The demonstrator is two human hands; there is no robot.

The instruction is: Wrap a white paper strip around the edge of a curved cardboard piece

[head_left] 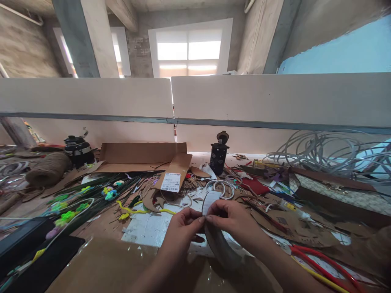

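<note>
A curved strip [222,249] stands between my hands, white and ridged at its upper end and grey-brown along its lower part. My left hand [185,227] is closed, thumb and fingers pinching the strip's left edge. From the other side my right hand [229,217] pinches it too, and the two thumbs nearly meet. What lies right under the fingertips is hidden. Just beyond the strip's top are white rings [225,189], apart from my hands. Under my wrists is a brown sheet [122,264].
Behind my hands stands a dark bottle [218,158] with its lid up. Cardboard [143,156] lies at the back, with a twine spool [47,167] left of it. Red-handled scissors or pliers [325,260] lie front right, below coiled tubing [320,148]. Low panels [275,99] close the far side.
</note>
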